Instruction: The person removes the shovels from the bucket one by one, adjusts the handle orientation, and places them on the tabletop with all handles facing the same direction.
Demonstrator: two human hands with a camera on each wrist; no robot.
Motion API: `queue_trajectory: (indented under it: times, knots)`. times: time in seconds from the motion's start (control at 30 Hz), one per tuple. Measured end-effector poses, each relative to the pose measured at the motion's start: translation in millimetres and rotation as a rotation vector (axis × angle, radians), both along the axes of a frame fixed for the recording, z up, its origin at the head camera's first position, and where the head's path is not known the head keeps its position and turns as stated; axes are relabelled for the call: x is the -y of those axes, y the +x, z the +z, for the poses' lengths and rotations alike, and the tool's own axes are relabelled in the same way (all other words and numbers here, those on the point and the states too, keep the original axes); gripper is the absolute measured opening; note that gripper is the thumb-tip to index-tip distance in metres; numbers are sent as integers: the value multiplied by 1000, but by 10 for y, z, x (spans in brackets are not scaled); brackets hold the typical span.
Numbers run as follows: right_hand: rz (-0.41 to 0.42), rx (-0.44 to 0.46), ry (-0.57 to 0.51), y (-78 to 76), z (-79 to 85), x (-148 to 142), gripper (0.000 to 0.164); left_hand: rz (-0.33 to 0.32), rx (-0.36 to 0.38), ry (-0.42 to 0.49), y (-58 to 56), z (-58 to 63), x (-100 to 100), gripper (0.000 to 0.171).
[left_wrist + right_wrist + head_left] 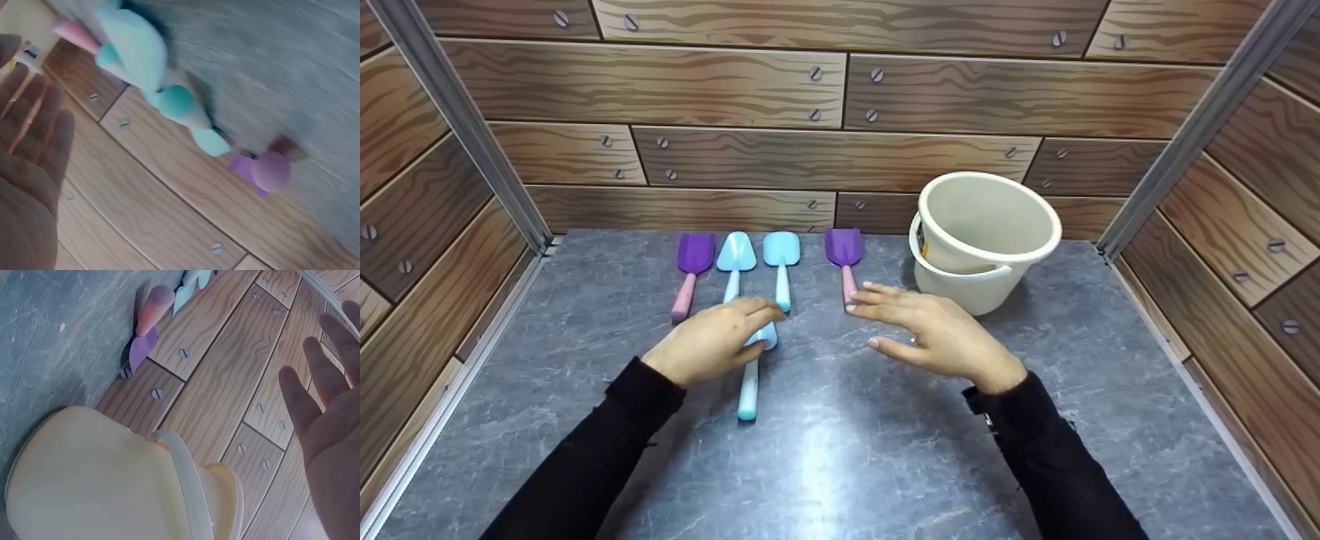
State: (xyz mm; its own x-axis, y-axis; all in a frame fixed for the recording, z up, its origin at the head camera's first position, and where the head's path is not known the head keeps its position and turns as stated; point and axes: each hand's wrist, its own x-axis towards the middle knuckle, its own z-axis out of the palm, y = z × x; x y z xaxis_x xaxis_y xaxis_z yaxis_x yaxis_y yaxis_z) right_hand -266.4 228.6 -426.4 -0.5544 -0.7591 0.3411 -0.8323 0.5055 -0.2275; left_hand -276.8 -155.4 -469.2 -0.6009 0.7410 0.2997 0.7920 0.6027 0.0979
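My left hand [720, 341] is held above the nearest toy shovel, a light blue one [748, 390], and hides part of its blade and handle. In the left wrist view its fingers [50, 118] are extended, and nothing lies in the palm. My right hand [934, 330] hovers in front of the cream bucket [975, 289], fingertips overlapping the pink handle of a purple shovel [844, 246]. Its fingers [326, 379] are spread, the palm bare. Left of that shovel lie two light blue shovels [781, 249] and another purple shovel [696, 253], blades toward the back wall.
The bucket's handle [960, 275] hangs down across its front. Wood-patterned panels [735, 90] form walls at the back and both sides, with metal rails [1192, 135] at the corners. The grey marbled tabletop [885, 465] extends toward me.
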Motion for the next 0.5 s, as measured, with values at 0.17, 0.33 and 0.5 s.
queue_trajectory:
  times: [0.17, 0.33, 0.5]
  knots:
    - [-34, -62, -31, -6, 36, -37, 52, 86, -21, 62, 4, 78, -151, 50]
    - [-107, -86, -44, 9, 87, -53, 55, 136, -68, 125, 41, 177, -284, 54]
    - [-191, -99, -60, 33, 125, -70, 55, 181, -83, 179, 96, 260, -403, 58]
